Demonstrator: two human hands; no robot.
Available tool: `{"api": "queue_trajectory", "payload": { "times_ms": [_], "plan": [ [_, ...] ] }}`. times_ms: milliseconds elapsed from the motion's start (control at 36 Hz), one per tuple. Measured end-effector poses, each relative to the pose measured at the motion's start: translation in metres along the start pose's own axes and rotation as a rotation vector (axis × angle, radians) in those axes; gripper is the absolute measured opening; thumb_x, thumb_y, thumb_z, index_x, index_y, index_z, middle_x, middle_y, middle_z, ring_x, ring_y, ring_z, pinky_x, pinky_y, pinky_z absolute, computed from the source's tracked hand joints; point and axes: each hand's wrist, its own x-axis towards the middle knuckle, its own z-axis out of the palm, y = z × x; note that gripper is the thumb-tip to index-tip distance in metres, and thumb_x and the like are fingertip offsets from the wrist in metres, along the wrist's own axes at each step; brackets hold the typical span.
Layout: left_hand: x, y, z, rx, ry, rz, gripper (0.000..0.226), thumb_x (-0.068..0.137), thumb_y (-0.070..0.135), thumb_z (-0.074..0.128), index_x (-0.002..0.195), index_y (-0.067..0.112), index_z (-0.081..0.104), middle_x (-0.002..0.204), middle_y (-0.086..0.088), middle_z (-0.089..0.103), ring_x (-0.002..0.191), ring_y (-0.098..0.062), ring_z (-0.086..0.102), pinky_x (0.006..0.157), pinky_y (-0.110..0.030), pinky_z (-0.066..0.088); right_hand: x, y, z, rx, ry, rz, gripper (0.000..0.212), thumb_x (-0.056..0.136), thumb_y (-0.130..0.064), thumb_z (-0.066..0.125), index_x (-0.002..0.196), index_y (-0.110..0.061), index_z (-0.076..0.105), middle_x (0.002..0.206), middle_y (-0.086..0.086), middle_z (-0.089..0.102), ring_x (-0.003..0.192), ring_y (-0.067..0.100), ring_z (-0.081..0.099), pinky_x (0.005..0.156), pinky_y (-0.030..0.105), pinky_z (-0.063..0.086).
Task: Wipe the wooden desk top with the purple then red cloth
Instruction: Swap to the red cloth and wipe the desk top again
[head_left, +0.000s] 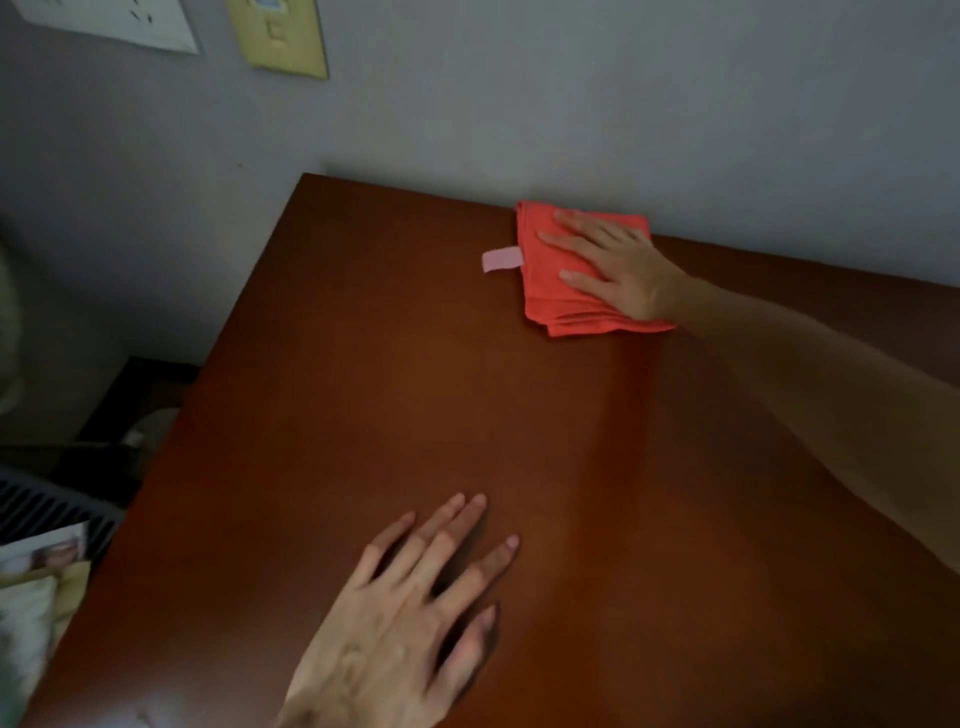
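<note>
A folded red cloth (558, 291) with a pale pink tag lies on the wooden desk top (395, 395), close to the back wall. My right hand (618, 265) presses flat on it with straight, spread fingers. My left hand (410, 597) rests flat on the bare wood near the front edge, fingers spread, holding nothing. No purple cloth is in view.
A grey wall (519, 104) runs along the desk's back edge, with a white socket plate (119, 21) and a yellowish switch plate (280, 36) high up. Left of the desk edge sit a dark slatted object (47, 509) and some papers (41, 561).
</note>
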Motion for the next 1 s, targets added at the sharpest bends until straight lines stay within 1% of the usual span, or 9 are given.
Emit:
{"api": "queue_trajectory", "payload": {
  "times_ms": [83,194,333,500,583,694,806,889,1000],
  "plan": [
    [0.003,-0.002,0.0,0.014,0.008,-0.004,0.057,0.1,0.052,0.045,0.155,0.04,0.037,0.167,0.002,0.028,0.152,-0.013,0.028,0.114,-0.039,0.028,0.013,0.009,0.0,0.019,0.016,0.06,0.071,0.095,-0.079,0.018,0.159,-0.049,0.02,0.172,-0.012,0.016,0.157,0.016,0.019,0.124,0.05,0.019],
    [0.003,-0.001,-0.003,0.027,0.007,-0.008,0.053,0.104,0.051,0.038,0.155,0.039,0.037,0.167,0.003,0.028,0.153,-0.012,0.025,0.116,-0.039,0.026,0.012,0.004,0.004,0.058,0.048,0.134,0.073,0.093,-0.076,0.02,0.16,-0.046,0.021,0.172,-0.008,0.016,0.158,0.017,0.017,0.125,0.048,0.015],
    [0.005,0.002,-0.007,0.04,0.002,-0.01,0.051,0.106,0.051,0.032,0.155,0.039,0.037,0.167,0.003,0.027,0.154,-0.01,0.022,0.121,-0.036,0.02,-0.01,-0.017,0.018,0.083,0.071,0.315,0.064,0.103,-0.067,0.03,0.162,-0.044,0.017,0.174,-0.004,0.008,0.16,0.018,0.007,0.126,0.053,0.009],
    [0.006,0.001,-0.007,0.03,-0.001,-0.016,0.051,0.104,0.051,0.031,0.154,0.04,0.038,0.164,0.004,0.031,0.153,-0.01,0.024,0.122,-0.033,0.017,-0.091,-0.075,0.026,0.142,0.083,0.413,0.069,0.1,-0.071,0.026,0.162,-0.042,0.018,0.174,-0.004,0.008,0.16,0.018,0.003,0.126,0.053,0.006],
    [0.006,0.003,-0.008,0.036,0.015,-0.026,0.051,0.104,0.051,0.031,0.152,0.039,0.042,0.162,0.002,0.036,0.15,-0.012,0.03,0.12,-0.031,0.015,-0.152,-0.118,0.033,0.148,0.104,0.448,0.085,0.086,-0.079,0.01,0.162,-0.042,0.02,0.173,-0.005,0.011,0.16,0.017,0.005,0.126,0.052,0.006],
    [0.002,0.009,-0.006,0.063,0.014,-0.043,0.051,0.103,0.05,0.031,0.15,0.036,0.045,0.16,-0.002,0.039,0.148,-0.018,0.035,0.119,-0.037,0.021,-0.253,-0.179,0.051,0.117,0.124,0.381,0.079,0.091,-0.076,0.019,0.162,-0.041,0.023,0.173,-0.006,0.013,0.16,0.016,0.007,0.125,0.053,0.011],
    [-0.002,0.015,-0.007,0.094,0.02,-0.076,0.053,0.103,0.049,0.028,0.15,0.035,0.046,0.158,-0.005,0.041,0.146,-0.024,0.039,0.117,-0.04,0.023,-0.354,-0.226,0.055,0.078,0.12,0.197,0.071,0.1,-0.071,0.029,0.163,-0.041,0.019,0.174,-0.006,0.007,0.16,0.015,0.003,0.125,0.055,0.013],
    [-0.004,0.023,-0.009,0.143,0.016,-0.089,0.054,0.102,0.047,0.028,0.148,0.03,0.049,0.153,-0.009,0.048,0.139,-0.029,0.047,0.111,-0.044,0.03,-0.399,-0.225,0.051,0.045,0.049,0.039,0.072,0.1,-0.07,0.037,0.163,-0.041,0.017,0.174,-0.005,0.003,0.16,0.017,0.001,0.125,0.057,0.014],
    [-0.003,0.043,-0.005,0.136,0.081,-0.093,0.049,0.1,0.039,0.034,0.14,0.022,0.056,0.144,-0.007,0.053,0.124,-0.029,0.055,0.104,-0.044,0.035,-0.399,-0.198,0.042,0.081,-0.03,-0.096,0.072,0.098,-0.068,0.049,0.161,-0.045,0.022,0.174,-0.008,0.002,0.16,0.016,0.0,0.126,0.057,0.011]
  ]
}}
